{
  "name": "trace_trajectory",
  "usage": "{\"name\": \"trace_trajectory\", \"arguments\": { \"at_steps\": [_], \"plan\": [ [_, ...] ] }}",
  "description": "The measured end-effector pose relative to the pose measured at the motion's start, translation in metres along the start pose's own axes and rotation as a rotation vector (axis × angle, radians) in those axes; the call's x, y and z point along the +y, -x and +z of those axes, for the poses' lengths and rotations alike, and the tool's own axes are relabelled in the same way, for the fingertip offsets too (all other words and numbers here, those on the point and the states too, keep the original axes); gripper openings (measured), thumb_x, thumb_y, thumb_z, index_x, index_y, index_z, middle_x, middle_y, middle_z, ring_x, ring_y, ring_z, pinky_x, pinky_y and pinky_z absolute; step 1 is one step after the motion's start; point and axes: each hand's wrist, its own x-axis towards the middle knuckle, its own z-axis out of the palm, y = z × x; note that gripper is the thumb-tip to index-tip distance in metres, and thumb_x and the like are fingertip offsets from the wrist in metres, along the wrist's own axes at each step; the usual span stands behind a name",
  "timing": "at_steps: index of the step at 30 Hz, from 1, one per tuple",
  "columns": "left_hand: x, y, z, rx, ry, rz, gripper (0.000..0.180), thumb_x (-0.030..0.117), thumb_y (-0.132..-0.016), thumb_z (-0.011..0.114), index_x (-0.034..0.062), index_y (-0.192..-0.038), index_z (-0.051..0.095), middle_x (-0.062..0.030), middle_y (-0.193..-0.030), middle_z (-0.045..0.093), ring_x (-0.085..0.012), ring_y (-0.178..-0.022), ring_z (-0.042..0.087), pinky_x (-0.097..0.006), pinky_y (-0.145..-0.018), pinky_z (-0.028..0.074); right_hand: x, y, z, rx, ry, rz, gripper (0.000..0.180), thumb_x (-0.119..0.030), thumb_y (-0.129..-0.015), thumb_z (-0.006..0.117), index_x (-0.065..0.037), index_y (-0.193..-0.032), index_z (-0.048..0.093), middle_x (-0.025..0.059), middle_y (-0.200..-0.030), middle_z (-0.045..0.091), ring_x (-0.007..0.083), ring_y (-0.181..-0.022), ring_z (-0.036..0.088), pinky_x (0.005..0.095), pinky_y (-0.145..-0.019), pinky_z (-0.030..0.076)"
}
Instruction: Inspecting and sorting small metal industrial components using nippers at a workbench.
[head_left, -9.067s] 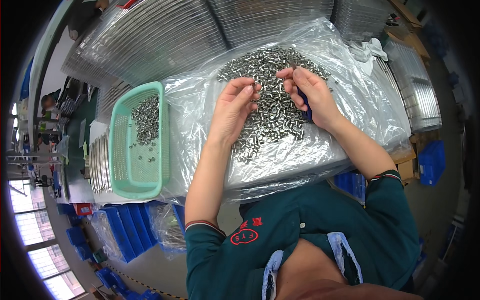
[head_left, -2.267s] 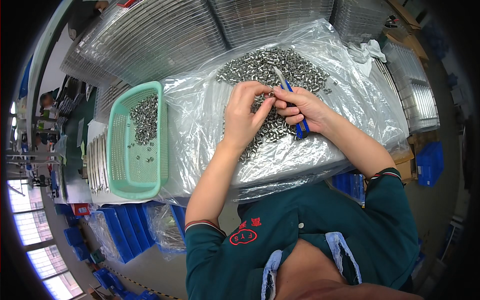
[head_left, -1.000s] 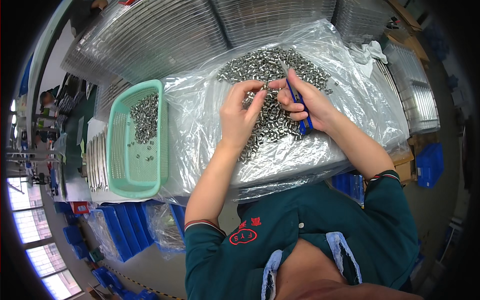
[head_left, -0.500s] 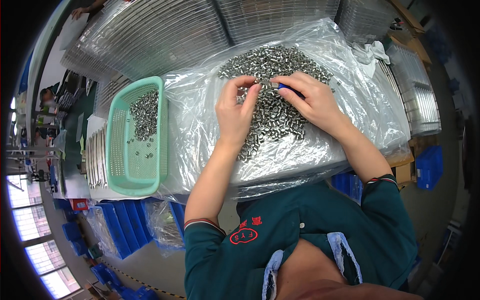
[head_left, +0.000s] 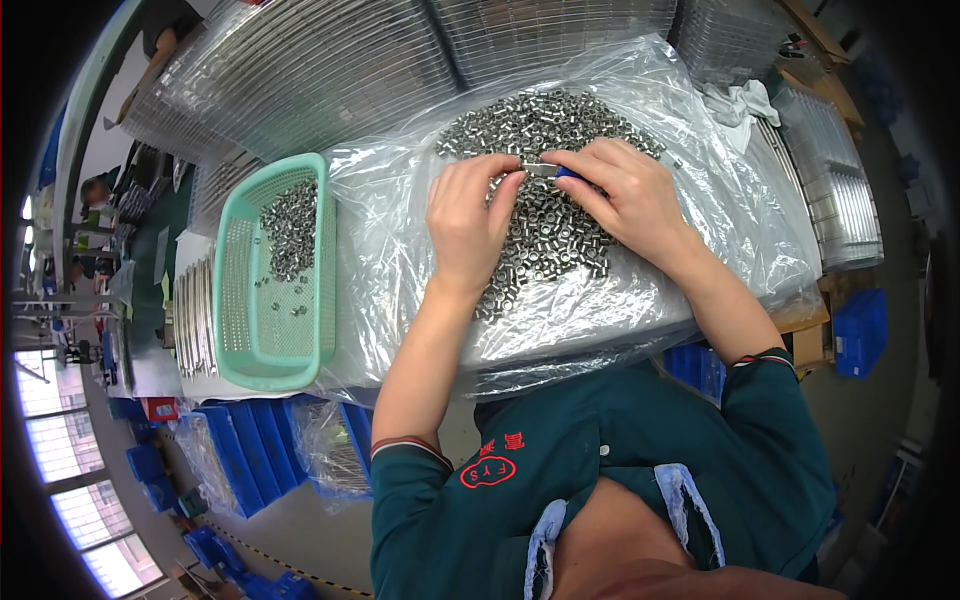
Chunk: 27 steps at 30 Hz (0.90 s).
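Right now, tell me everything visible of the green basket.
The green basket looks like plastic: an oblong with rounded corners, perforated walls and floor, open top. It stands upright at the clear sheeting's left edge, its long sides running near to far. Small metallic parts are heaped toward its far end, a few scattered nearer. Neither left hand nor right hand touches it.

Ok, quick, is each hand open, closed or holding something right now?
Left hand: curled; too small to tell whether it grips anything.
Right hand: closed, holding a blue-handled, metal-bladed cutter knife.
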Motion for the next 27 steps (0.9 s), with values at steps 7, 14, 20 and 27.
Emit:
{"name": "trace_trajectory", "arguments": {
  "at_steps": [7,14,20,27],
  "plan": [
    [-0.003,0.007,0.005,-0.045,0.521,-0.518,0.010,0.005,-0.079,0.061,0.0019,-0.088,0.060,-0.0064,-0.086,0.063,-0.0142,-0.080,0.059,-0.025,-0.072,0.045,0.002,-0.001,-0.001,0.043,0.030,-0.023,0.022,-0.021,-0.075,0.063,-0.015,-0.096,0.064,0.0017,-0.073,0.056,0.0175,-0.065,0.054,0.0283,-0.056,0.044],
    [0.002,-0.001,-0.001,-0.125,0.966,-0.749,0.016,0.002,-0.084,0.054,-0.0022,-0.100,0.054,-0.0123,-0.095,0.061,-0.0147,-0.088,0.058,-0.025,-0.081,0.045,0.004,0.002,0.007,0.046,-0.895,0.438,0.027,-0.024,-0.087,0.054,-0.008,-0.107,0.057,-0.0024,-0.075,0.055,0.0044,-0.061,0.048,0.0191,-0.053,0.040],
    [0.002,-0.001,0.001,-0.118,1.007,-0.718,0.017,0.001,-0.083,0.055,-0.0014,-0.100,0.054,-0.0098,-0.099,0.060,-0.0133,-0.087,0.058,-0.024,-0.080,0.045,-0.001,-0.001,0.002,-0.165,-1.322,0.776,0.027,-0.027,-0.089,0.050,-0.004,-0.104,0.054,-0.0054,-0.068,0.046,-0.0014,-0.050,0.036,0.0122,-0.041,0.027],
    [0.001,0.006,0.004,-0.158,0.722,-0.535,0.027,0.001,-0.080,0.059,0.0020,-0.106,0.054,-0.0070,-0.095,0.060,-0.0122,-0.087,0.057,-0.024,-0.075,0.046,0.000,0.003,0.012,-0.332,-1.468,0.927,0.028,-0.028,-0.087,0.053,-0.005,-0.103,0.056,-0.0071,-0.065,0.046,-0.0031,-0.044,0.031,0.0122,-0.037,0.022]
  ]
}}
